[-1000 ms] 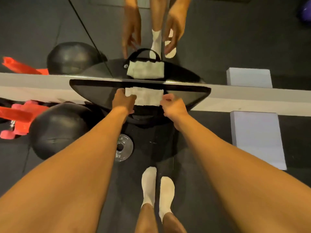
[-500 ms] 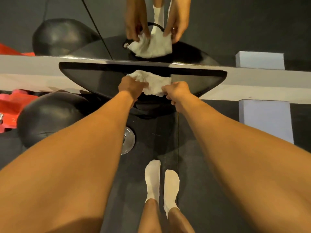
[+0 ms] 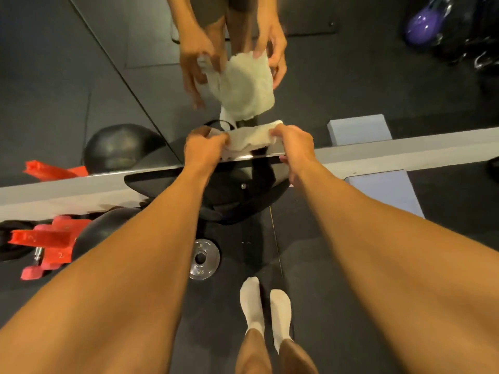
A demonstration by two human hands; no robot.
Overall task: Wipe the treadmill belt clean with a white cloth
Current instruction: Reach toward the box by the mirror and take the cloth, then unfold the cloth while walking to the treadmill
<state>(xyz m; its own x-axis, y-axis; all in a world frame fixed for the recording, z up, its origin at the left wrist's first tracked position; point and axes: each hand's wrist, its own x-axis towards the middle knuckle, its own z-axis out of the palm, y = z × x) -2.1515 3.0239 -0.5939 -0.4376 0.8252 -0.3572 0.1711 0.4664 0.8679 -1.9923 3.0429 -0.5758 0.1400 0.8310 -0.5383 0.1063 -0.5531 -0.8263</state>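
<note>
A white cloth (image 3: 249, 140) is stretched between both my hands, lifted above the black rounded machine housing (image 3: 232, 193) that stands against the mirror. My left hand (image 3: 204, 147) grips the cloth's left end and my right hand (image 3: 293, 143) grips its right end. The mirror ahead shows the reflected cloth (image 3: 245, 87) hanging from the reflected hands. My two feet in white socks (image 3: 266, 311) stand on the dark belt-like floor surface (image 3: 337, 306) below. No treadmill belt can be told apart for certain.
A grey ledge (image 3: 405, 152) runs along the mirror's base. A small metal weight plate (image 3: 201, 259) lies on the floor near the housing. Red equipment (image 3: 46, 247) and a black ball (image 3: 91, 233) sit at left. A pale block (image 3: 386, 190) rests at right.
The cloth lay flat on the housing, was bunched up by both hands, and is now lifted off it and held up between them. The camera view has tilted upward.
</note>
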